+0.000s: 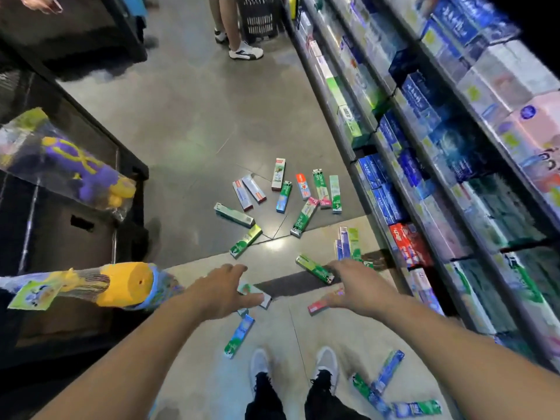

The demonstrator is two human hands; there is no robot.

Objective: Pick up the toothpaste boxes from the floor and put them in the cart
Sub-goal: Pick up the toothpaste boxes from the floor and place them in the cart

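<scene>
One head-worn wide-angle view looks steeply down the aisle floor (197, 122), shelves (454, 147) at right.

shelves (424, 177) right, open floor (188, 116) ahead

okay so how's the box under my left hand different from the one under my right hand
The box under the left hand is a pale green-and-white box, partly covered by the fingers. The box under the right hand is a red box, its near end sticking out toward your shoes. Both lie flat on the pale floor, neither lifted yet.
</scene>
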